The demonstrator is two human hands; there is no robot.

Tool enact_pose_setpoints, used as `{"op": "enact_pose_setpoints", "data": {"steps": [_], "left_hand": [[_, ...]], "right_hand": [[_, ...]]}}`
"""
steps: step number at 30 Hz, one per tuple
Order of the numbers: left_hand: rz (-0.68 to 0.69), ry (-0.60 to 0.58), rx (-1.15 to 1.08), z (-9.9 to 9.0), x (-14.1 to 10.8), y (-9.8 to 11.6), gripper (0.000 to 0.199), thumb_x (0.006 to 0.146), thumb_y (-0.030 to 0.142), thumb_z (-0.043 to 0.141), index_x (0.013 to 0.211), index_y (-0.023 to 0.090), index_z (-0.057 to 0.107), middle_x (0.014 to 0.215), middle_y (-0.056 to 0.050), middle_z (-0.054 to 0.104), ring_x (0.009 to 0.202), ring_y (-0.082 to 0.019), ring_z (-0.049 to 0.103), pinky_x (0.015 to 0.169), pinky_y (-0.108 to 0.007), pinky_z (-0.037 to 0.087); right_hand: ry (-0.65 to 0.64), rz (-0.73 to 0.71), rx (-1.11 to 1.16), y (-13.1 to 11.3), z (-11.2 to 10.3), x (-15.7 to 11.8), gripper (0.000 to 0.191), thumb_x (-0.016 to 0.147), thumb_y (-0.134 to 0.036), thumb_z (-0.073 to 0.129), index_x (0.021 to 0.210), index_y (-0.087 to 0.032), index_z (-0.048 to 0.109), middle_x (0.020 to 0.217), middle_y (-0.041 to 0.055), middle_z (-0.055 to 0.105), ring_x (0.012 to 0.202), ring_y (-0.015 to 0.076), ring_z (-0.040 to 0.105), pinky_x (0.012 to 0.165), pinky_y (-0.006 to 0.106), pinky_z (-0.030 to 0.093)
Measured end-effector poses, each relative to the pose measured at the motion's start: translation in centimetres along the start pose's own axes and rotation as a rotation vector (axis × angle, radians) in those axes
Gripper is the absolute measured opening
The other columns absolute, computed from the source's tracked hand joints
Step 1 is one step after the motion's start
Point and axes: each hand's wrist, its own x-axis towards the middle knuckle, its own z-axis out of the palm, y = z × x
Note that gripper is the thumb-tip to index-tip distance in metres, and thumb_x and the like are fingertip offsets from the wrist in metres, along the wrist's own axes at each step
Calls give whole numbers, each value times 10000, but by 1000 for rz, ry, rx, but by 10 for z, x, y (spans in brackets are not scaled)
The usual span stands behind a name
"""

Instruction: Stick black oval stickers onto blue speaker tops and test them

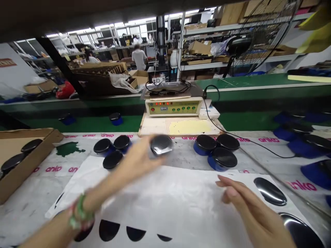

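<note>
My left hand [146, 155], blurred by motion, has its thumb and fingers around a round black-topped piece [161, 144] with a glossy sheen. Below it lies a white sheet [181, 196] with black round shapes [110, 230] along its near edge. Over the right part of the sheet, my right hand [243, 199] is held with fingers stretched out, holding nothing. Blue round pieces with black tops stand in one group [112, 159] left of the held piece and another group [222, 158] to its right. Black ovals [270, 191] lie at the sheet's right side.
A cardboard box [49, 144] with black discs is at the left. Behind the sheet stands a control box [174, 106] with lit red digits and a cable. Several blue pieces [310, 144] stand at the right. A fan [239, 46], shelves and people are farther back.
</note>
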Motion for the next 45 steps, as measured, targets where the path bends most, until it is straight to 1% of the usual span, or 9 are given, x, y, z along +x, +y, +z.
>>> {"op": "enact_pose_setpoints", "data": {"steps": [4, 9, 13, 19, 24, 33, 37, 42, 45], "left_hand": [[-137, 138, 137, -50, 82, -73, 352, 844, 381, 610, 1029, 82, 605, 948, -51, 645, 880, -168, 644, 817, -301, 521], [-30, 133, 100, -52, 123, -108, 298, 912, 340, 555, 1146, 156, 571, 1138, -74, 600, 936, -185, 624, 795, -374, 543], [130, 108, 58, -22, 114, -64, 350, 908, 342, 560, 1199, 149, 544, 1211, -85, 568, 1033, -227, 597, 869, -432, 513], [405, -151, -70, 84, 87, 41, 462, 864, 322, 622, 1295, 212, 495, 1409, -111, 438, 1255, -295, 459, 1004, -522, 417], [409, -234, -192, 119, 87, 54, 557, 746, 214, 731, 1268, 249, 541, 1351, -91, 509, 1227, -252, 509, 1033, -387, 424], [59, 0, -408, 83, 57, 53, 520, 641, 406, 814, 1050, 188, 579, 1087, -72, 659, 1035, -259, 601, 926, -421, 469], [-55, 11, -531, 55, 34, 69, 522, 640, 438, 806, 1055, 202, 596, 1033, -55, 705, 965, -239, 656, 865, -386, 529], [-78, -245, -768, 18, 6, 64, 420, 763, 269, 694, 1177, 230, 641, 1218, -40, 665, 1117, -226, 630, 976, -357, 512], [-36, -208, -679, 7, -8, 49, 442, 763, 150, 621, 1196, 237, 645, 1267, -19, 629, 1203, -233, 571, 1052, -389, 454]], "right_hand": [[148, -30, -278, 17, -39, 13, 450, 834, -614, 472, 1084, -279, 638, 946, 53, 692, 753, 229, 675, 531, 286, 540], [124, -204, -535, 11, -47, 42, 529, 902, -564, 404, 1322, -247, 455, 1230, 117, 570, 844, 240, 650, 643, 356, 560], [-32, -320, -796, 5, -26, 68, 601, 915, -547, 392, 1442, -263, 339, 1391, 145, 444, 1013, 349, 603, 699, 475, 556], [-133, -408, -794, 12, -5, 80, 539, 946, -389, 392, 1454, -221, 332, 1464, 140, 361, 1134, 363, 546, 791, 498, 552], [-74, -406, -644, 10, -31, 71, 489, 975, -409, 348, 1439, -261, 304, 1413, 111, 380, 1186, 213, 537, 893, 327, 534], [-169, -616, -650, -4, -22, 74, 455, 897, -261, 508, 1348, -271, 448, 1375, 80, 490, 1274, 368, 390, 991, 597, 383], [-261, -511, -396, -37, -13, 60, 837, 850, -453, 596, 1498, -247, 109, 1457, 121, 388, 1314, 299, 388, 1010, 476, 430], [-463, -255, -26, -61, -4, 49, 706, 798, -425, 663, 1396, -267, 322, 1404, 87, 464, 1258, 256, 478, 1039, 428, 416], [-571, -215, 179, -62, 7, 50, 678, 773, -360, 708, 1347, -268, 359, 1337, 86, 520, 1214, 231, 520, 1030, 406, 426]]}}
